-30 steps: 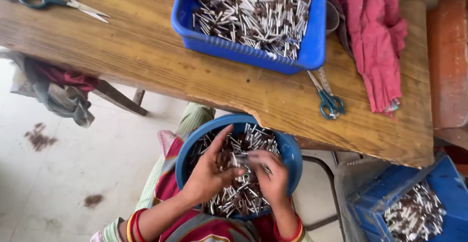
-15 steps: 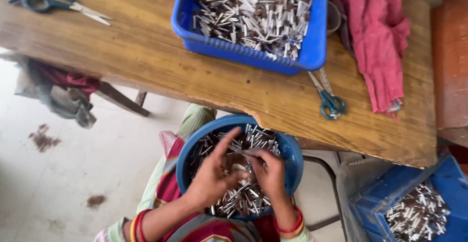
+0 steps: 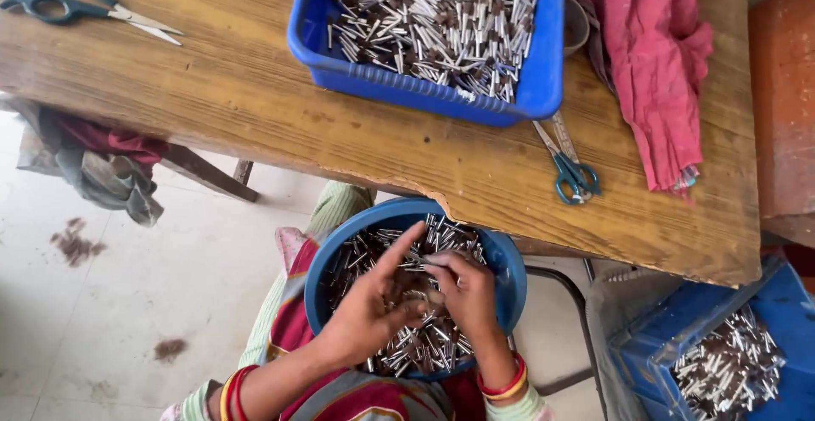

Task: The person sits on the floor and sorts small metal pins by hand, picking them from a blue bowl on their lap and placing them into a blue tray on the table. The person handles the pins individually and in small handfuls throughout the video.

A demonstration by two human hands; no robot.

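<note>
Two hands are seen buried in a round blue bowl (image 3: 508,278) held on the lap, below the edge of a wooden table (image 3: 255,98). The bowl is filled with short silver sticks (image 3: 424,345) with dark tips. The left hand (image 3: 369,311) is spread over the pile, its forefinger stretched toward the far rim, while the right hand (image 3: 467,294) is curled just beside it, fingers bent around a few sticks. The two hands are touching over the middle of the bowl; whether the left one is clamped on anything cannot be told. Red and yellow bangles (image 3: 501,385) are worn on the right wrist, and more are seen on the left.

On the table, a rectangular blue tray (image 3: 543,73) is heaped with the same kind of sticks. Teal-handled scissors (image 3: 570,166) are laid just beside the tray's near corner, and a second, darker pair (image 3: 85,9) is laid at the table's far left. A crumpled red cloth (image 3: 654,56) is draped over the right end of the table.

At the lower right, near the floor, a blue crate (image 3: 764,302) is seen, also holding sticks. Bundled grey and red fabric (image 3: 102,166) is hung under the table's left side, above a pale tiled floor (image 3: 127,302) marked with dark smudges.
</note>
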